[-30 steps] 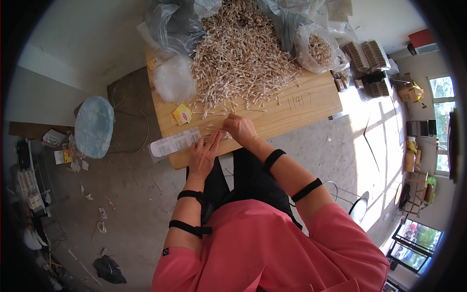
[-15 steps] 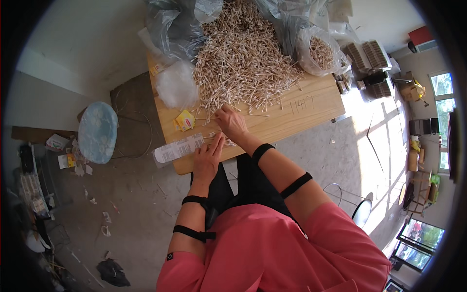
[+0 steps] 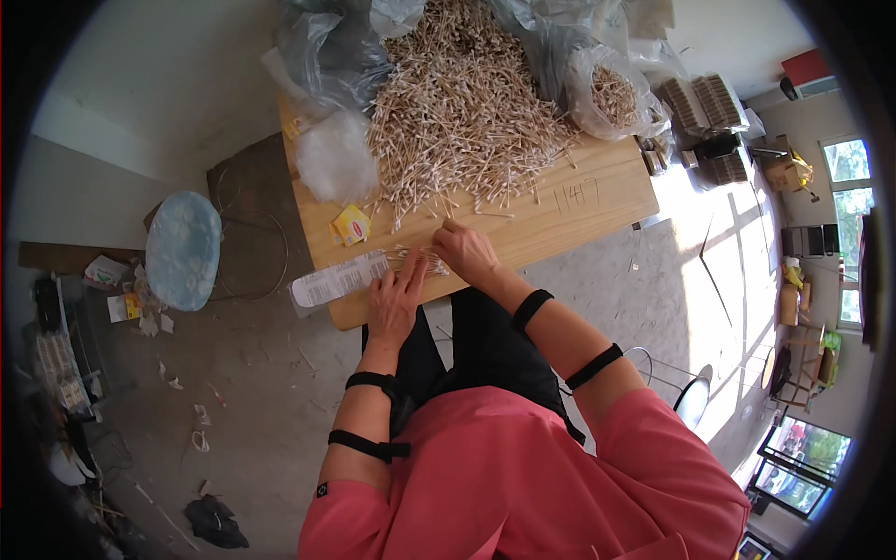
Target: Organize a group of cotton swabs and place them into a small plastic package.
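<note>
A large heap of cotton swabs [image 3: 471, 117] with wooden sticks covers the far part of the wooden table [image 3: 560, 219]. Near the front edge, my left hand [image 3: 396, 301] lies with fingers stretched out over a small bunch of cotton swabs [image 3: 433, 264], beside a long white printed packet [image 3: 339, 280] in clear plastic. Just right of those fingers, my right hand [image 3: 467, 255] is pinched closed at the bunch, apparently on cotton swabs; its fingertips partly hide them. Small yellow cards [image 3: 352, 226] lie left of the hands.
Clear plastic [image 3: 336, 157] lies left of the heap, and grey plastic bags [image 3: 331, 61] stand behind it. A clear bag of swabs [image 3: 611, 98] sits at the right. A blue-covered stool [image 3: 185, 250] stands on the floor at left; stacked packs [image 3: 705, 105] are at far right.
My right hand has moved from the near edge of the heap toward me, to the small bunch by my left hand. My left hand has stayed nearly in place.
</note>
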{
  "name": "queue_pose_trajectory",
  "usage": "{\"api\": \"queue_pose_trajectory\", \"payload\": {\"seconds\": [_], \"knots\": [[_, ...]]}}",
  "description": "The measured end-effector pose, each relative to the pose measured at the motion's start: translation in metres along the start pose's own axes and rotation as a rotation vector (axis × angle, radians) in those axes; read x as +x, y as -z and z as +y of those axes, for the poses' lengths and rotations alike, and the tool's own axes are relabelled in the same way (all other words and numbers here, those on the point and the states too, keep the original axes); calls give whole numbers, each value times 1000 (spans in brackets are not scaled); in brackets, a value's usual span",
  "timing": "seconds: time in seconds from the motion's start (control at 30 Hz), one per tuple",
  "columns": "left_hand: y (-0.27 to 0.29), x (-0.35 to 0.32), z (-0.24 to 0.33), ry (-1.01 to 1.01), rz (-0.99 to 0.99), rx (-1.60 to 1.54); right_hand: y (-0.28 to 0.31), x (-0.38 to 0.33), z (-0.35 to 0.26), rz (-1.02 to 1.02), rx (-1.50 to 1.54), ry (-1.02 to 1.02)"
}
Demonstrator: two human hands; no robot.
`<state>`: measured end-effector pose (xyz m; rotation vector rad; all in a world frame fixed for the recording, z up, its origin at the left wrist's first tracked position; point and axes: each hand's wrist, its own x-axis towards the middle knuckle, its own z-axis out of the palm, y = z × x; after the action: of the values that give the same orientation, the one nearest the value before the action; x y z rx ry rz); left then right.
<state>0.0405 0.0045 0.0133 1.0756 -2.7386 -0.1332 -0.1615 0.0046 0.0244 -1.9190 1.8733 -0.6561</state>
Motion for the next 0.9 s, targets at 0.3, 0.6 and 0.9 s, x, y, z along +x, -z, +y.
{"api": "queue_pose_trajectory", "payload": {"seconds": [0.3,0.6,0.9], "knots": [[-8,2,1,-28,58,56,-8,32,16,242,-73,-105],[-7,0,3,11,57,54,1,-7,10,129,-47,-38],[6,1,-7,179,160,-436,4,-12,-15,175,117,-112]]}}
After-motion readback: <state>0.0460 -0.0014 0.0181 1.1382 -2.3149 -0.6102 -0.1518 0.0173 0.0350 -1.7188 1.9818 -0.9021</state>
